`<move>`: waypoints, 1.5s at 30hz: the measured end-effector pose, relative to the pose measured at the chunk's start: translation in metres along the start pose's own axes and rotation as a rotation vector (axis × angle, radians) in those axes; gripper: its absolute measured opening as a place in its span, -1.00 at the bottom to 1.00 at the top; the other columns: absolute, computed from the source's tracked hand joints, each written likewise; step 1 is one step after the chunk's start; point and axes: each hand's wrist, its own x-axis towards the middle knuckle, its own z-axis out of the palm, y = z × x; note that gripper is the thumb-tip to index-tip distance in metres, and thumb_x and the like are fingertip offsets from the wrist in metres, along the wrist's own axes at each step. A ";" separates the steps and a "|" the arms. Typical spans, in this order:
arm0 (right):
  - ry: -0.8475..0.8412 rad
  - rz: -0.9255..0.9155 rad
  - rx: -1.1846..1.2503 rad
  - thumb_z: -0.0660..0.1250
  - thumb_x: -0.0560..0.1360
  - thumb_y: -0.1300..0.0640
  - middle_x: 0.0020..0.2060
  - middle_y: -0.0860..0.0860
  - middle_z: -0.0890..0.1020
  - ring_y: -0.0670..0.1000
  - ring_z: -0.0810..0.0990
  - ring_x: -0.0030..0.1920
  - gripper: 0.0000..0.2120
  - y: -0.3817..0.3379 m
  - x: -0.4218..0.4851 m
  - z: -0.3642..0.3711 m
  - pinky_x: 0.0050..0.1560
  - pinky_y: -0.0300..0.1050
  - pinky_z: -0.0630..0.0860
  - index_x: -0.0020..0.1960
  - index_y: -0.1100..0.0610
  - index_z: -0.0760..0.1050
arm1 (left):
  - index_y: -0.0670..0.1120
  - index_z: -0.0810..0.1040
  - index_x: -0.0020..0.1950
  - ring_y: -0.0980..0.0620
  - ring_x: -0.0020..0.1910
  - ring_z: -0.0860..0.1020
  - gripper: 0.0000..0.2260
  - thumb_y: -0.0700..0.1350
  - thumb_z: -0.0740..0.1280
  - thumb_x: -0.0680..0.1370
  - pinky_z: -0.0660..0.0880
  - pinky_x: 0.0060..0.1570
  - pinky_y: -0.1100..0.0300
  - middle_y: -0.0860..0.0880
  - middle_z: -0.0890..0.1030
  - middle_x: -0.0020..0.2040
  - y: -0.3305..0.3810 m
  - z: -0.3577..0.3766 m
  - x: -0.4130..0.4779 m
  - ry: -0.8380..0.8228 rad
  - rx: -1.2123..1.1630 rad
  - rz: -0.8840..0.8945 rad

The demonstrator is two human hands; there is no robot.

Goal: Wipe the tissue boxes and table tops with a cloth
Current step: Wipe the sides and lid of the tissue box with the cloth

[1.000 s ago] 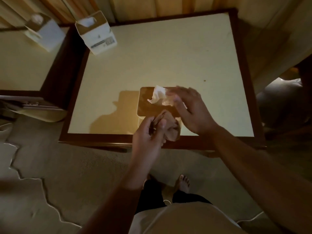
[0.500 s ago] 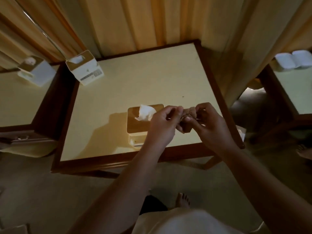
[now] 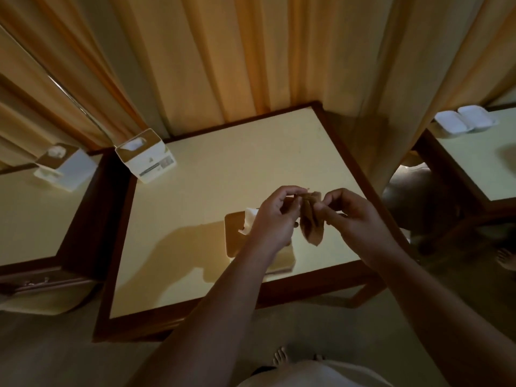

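While both bare hands hover above the table's near side, the left hand (image 3: 272, 219) and right hand (image 3: 356, 219) each pinch the top of a small crumpled brown cloth (image 3: 311, 226), which hangs between them in the air. Just under the left hand a cream tissue box with a brown lid (image 3: 233, 230) stands on the cream table top with a dark wooden border (image 3: 223, 169). At the far left corner, a second white-and-brown tissue box (image 3: 145, 157) bears a printed label, too small to read. Half a second ago the cloth was bunched tight between the fingers; now it dangles longer.
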 end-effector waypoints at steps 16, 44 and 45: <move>0.199 0.021 -0.334 0.27 0.71 0.03 0.07 -0.13 0.69 -0.14 0.64 0.13 -0.80 0.009 0.013 0.018 0.20 -0.01 0.65 0.24 0.00 0.63 | 0.12 0.69 -0.03 0.03 0.05 0.69 -0.92 -0.05 0.45 0.63 0.63 0.15 -0.03 0.05 0.73 -0.03 -0.027 -0.034 0.027 -0.027 -0.140 0.060; -0.220 -0.059 -0.385 0.42 0.58 -0.11 -0.01 -0.22 0.70 -0.24 0.63 0.12 -0.81 0.003 0.107 -0.095 0.15 -0.16 0.54 0.14 -0.07 0.62 | 0.09 0.60 0.05 0.17 0.03 0.65 -0.98 0.00 0.40 0.66 0.58 0.07 0.16 0.18 0.70 -0.04 0.041 0.058 0.097 0.023 0.240 0.300; -0.238 -0.045 -0.339 0.42 0.59 -0.08 -0.03 -0.17 0.72 -0.17 0.67 0.09 -0.82 0.001 0.112 -0.097 0.13 -0.14 0.57 0.13 -0.04 0.63 | 0.10 0.59 0.07 0.16 0.04 0.65 -0.96 0.03 0.40 0.65 0.58 0.06 0.15 0.17 0.70 -0.03 0.044 0.062 0.098 0.044 0.219 0.289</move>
